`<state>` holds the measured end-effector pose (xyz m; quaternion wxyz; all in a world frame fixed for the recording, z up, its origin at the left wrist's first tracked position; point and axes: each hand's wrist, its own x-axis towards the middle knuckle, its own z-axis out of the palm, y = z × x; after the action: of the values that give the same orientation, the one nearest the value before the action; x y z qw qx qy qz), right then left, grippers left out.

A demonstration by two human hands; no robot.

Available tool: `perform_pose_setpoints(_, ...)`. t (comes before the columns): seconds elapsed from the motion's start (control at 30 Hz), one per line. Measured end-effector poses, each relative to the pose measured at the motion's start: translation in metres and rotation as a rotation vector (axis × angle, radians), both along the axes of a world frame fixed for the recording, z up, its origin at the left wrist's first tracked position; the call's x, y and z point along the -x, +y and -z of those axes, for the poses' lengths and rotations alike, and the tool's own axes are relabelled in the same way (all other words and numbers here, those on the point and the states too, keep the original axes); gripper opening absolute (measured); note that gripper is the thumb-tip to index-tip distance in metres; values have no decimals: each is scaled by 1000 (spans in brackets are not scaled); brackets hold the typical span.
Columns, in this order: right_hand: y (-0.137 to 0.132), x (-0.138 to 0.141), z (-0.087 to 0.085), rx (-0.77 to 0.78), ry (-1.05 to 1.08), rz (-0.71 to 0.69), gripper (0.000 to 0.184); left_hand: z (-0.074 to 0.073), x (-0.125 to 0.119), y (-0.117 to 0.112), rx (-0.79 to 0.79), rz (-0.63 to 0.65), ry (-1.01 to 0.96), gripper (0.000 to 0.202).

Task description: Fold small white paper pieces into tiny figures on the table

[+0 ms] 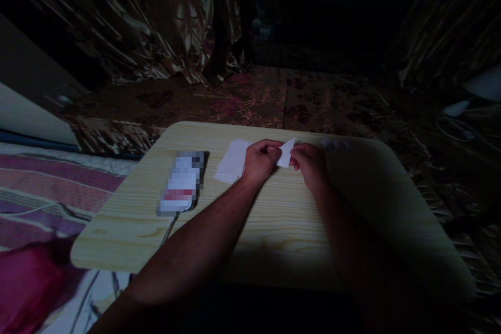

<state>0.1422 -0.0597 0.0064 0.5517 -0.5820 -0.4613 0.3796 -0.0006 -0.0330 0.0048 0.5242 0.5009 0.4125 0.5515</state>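
Between my two hands is a small folded piece of white paper (286, 154), with creases and a pointed corner upward. My left hand (261, 160) pinches its left side between thumb and fingers. On its right edge, the thumb and fingertips of my right hand (311, 163) are closed. Just left of my left hand, a stack of white paper sheets (234, 160) lies on the wooden table (289, 219), partly hidden by that hand. Beyond my right hand, several small pale pieces (336, 144) sit in a row, too dim to make out.
A phone (182, 182) with a blurred screen and a cable lies at the table's left. Striped bedding (58, 182) and a pink cloth-like thing (31, 287) are at left. Patterned curtains (176, 15) hang behind; a dim lamp-like object (485, 83) is at right.
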Motion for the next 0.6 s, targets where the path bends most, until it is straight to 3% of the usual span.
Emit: perform_pose_setpoints(0.6, 2, 1, -2, -30, 71, 50, 15, 3, 0, -1, -8, 60, 29, 21)
